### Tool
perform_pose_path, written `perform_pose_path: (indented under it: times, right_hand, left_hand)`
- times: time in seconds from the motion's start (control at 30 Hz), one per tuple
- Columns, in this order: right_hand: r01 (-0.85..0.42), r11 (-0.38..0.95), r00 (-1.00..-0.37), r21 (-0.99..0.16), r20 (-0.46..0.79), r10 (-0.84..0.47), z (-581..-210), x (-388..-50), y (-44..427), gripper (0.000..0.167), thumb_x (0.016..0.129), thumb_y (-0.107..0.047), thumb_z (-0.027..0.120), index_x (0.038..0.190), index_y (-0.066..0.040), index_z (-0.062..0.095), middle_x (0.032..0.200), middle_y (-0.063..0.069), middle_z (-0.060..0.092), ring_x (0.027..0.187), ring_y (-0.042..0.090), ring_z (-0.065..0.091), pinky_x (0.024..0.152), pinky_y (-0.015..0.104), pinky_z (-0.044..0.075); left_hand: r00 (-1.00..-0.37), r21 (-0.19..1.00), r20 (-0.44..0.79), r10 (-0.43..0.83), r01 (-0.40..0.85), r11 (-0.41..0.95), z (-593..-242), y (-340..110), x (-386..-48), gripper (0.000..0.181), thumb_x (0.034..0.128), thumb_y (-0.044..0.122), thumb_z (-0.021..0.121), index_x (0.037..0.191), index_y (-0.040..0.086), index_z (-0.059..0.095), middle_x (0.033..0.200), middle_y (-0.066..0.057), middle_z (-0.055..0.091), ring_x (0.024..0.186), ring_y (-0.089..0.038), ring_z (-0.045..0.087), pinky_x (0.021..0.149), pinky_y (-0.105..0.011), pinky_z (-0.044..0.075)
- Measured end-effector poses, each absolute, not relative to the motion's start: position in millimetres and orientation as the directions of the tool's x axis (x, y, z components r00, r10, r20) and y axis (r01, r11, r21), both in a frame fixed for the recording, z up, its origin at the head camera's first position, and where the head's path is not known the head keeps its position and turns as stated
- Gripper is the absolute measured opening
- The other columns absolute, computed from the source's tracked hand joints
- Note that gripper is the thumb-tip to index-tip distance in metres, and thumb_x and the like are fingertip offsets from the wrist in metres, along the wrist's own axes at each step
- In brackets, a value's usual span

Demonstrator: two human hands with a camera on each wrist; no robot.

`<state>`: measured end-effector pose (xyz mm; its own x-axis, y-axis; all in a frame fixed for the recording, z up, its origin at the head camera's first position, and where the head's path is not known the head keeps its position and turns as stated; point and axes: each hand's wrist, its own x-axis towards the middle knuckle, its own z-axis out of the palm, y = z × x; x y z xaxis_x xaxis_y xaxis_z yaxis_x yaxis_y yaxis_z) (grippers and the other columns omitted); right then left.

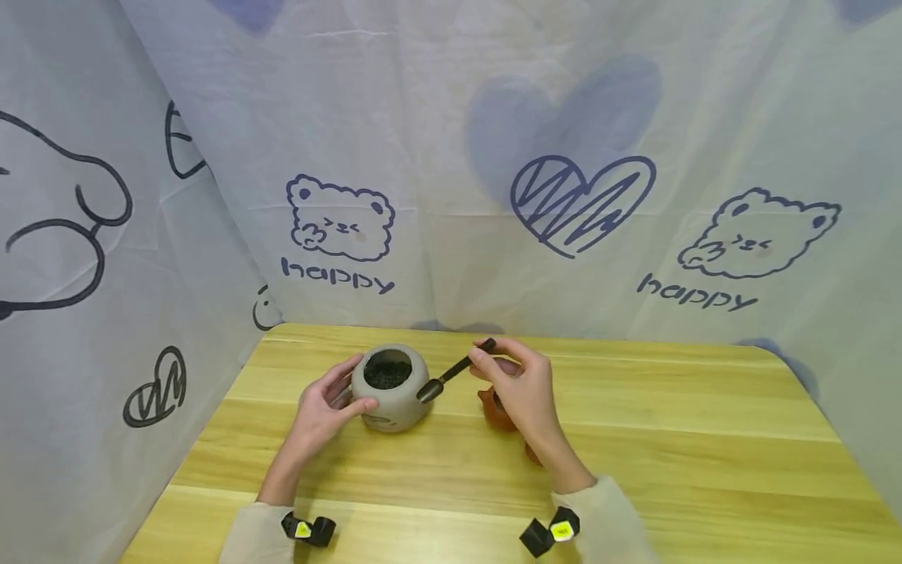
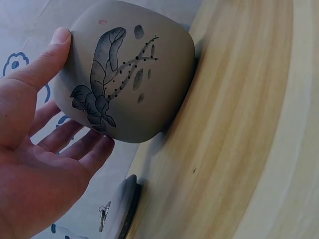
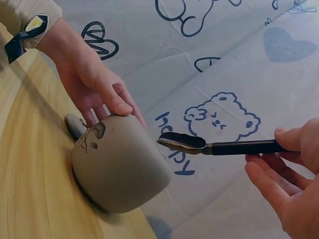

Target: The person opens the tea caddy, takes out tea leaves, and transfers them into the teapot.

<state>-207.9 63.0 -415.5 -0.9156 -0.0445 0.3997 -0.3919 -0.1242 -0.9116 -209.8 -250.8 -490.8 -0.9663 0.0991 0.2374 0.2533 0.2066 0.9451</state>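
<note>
A round grey ceramic jar [image 1: 391, 395] with dark, loose tea-like bits inside stands on the table, its mouth uncovered. My left hand [image 1: 320, 411] holds it from the left, thumb in front and fingers at the far side. A leaf drawing marks the jar's wall [image 2: 124, 74] in the left wrist view. Between thumb and fingers, my right hand [image 1: 521, 388] pinches the dark handle of a small scoop [image 3: 184, 142]. The scoop's bowl hangs at the jar's right side, below the rim; whether it carries anything I cannot tell.
A reddish-brown clay pot [image 1: 496, 415] stands under the right hand, partly hidden by it. A grey lid with a small metal ring [image 2: 124, 209] lies beside the jar. White printed cloth [image 1: 437, 157] hangs behind the wooden table [image 1: 676, 454].
</note>
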Motion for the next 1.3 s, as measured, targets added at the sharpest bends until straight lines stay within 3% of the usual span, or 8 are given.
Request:
perform_pose_path:
  times: [0.27, 0.37, 0.5, 0.87, 1.13, 1.3]
  right_hand:
    - [-0.431, -0.139, -0.9, -0.892, 0.436, -0.007, -416, -224, 38, 0.018, 0.094, -0.007, 0.076, 0.11, 0.002, 0.075, 0.105, 0.019, 0.073, 0.086, 0.024, 0.077, 0.082, 0.037, 0.064]
    - [-0.444, -0.123, -0.894, -0.888, 0.449, -0.015, -419, -231, 27, 0.019, 0.094, -0.009, 0.076, 0.111, 0.0, 0.075, 0.107, 0.017, 0.073, 0.089, 0.029, 0.076, 0.082, 0.035, 0.064]
    - [-0.451, -0.061, -0.89, -0.89, 0.454, -0.044, -425, -240, 14, 0.019, 0.095, -0.011, 0.076, 0.112, -0.004, 0.076, 0.108, 0.014, 0.074, 0.092, 0.032, 0.076, 0.078, 0.03, 0.064]
    - [-0.502, 0.164, -0.864, -0.849, 0.484, -0.14, -437, -246, 3, 0.011, 0.096, -0.01, 0.074, 0.106, -0.005, 0.076, 0.104, 0.005, 0.069, 0.099, 0.019, 0.072, 0.081, 0.027, 0.063]
    - [-0.544, 0.279, -0.839, -0.792, 0.517, -0.168, -439, -250, 2, 0.011, 0.099, -0.015, 0.071, 0.103, -0.007, 0.076, 0.089, 0.0, 0.072, 0.077, 0.012, 0.065, 0.067, 0.023, 0.058]
    - [-0.571, 0.296, -0.82, -0.765, 0.547, -0.169, -441, -254, -3, 0.009, 0.099, -0.016, 0.072, 0.101, -0.007, 0.074, 0.086, 0.001, 0.071, 0.072, 0.01, 0.062, 0.063, 0.022, 0.056]
  left_hand:
    - [-0.968, 0.948, 0.233, 0.093, 0.247, 0.201, -492, -250, -209, 0.076, 0.0861, 0.004, 0.084, 0.153, 0.005, 0.047, 0.157, -0.015, 0.045, 0.144, -0.033, 0.042, 0.108, -0.022, 0.045]
    - [-0.968, 0.947, 0.233, 0.097, 0.248, 0.205, -493, -251, -210, 0.076, 0.0867, 0.005, 0.083, 0.153, 0.006, 0.047, 0.157, -0.014, 0.044, 0.145, -0.033, 0.041, 0.109, -0.023, 0.044]
    - [-0.968, 0.945, 0.233, 0.098, 0.249, 0.213, -494, -252, -210, 0.076, 0.0871, 0.005, 0.083, 0.154, 0.005, 0.046, 0.158, -0.015, 0.044, 0.145, -0.034, 0.041, 0.11, -0.024, 0.043]
    - [-0.966, 0.947, 0.237, 0.107, 0.255, 0.195, -491, -250, -209, 0.076, 0.0866, 0.004, 0.083, 0.154, 0.005, 0.046, 0.157, -0.015, 0.045, 0.144, -0.034, 0.042, 0.109, -0.023, 0.044]
    - [-0.966, 0.951, 0.234, 0.111, 0.251, 0.18, -490, -250, -211, 0.077, 0.0863, 0.002, 0.083, 0.154, 0.004, 0.046, 0.158, -0.015, 0.044, 0.144, -0.034, 0.042, 0.109, -0.023, 0.044]
    - [-0.967, 0.951, 0.229, 0.108, 0.246, 0.186, -490, -250, -210, 0.076, 0.0867, 0.002, 0.082, 0.154, 0.005, 0.046, 0.157, -0.015, 0.044, 0.144, -0.035, 0.042, 0.109, -0.023, 0.045]
